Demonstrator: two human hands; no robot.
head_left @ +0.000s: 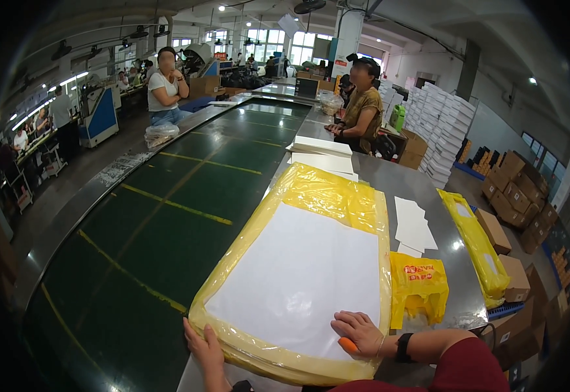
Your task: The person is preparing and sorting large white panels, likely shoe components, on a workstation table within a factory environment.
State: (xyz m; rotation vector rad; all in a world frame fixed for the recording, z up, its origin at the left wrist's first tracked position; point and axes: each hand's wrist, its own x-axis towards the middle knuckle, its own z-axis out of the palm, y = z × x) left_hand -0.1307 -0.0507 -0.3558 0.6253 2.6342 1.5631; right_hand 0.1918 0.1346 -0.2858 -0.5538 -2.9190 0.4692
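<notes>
In front of me lies a large flat stack wrapped in yellow plastic film (327, 189), with a big white paper sheet (291, 281) on its top. My right hand (361, 332) rests on the sheet near its lower right corner, fingers bent a little. Tucked under that palm and thumb is a small orange object (348, 345); its full shape is hidden. My left hand (206, 353) lies against the stack's lower left side, thumb and fingers apart. Beyond the stack are several piles of pale sheets (322, 145).
A dark green conveyor belt (161, 215) with yellow lines runs along the left. On the metal table (455, 261) lie a yellow plastic bag (419, 284), white sheets (412, 222) and a long yellow-wrapped bundle (474, 245). Two people stand farther up beside the belt. Cardboard boxes (517, 186) sit at right.
</notes>
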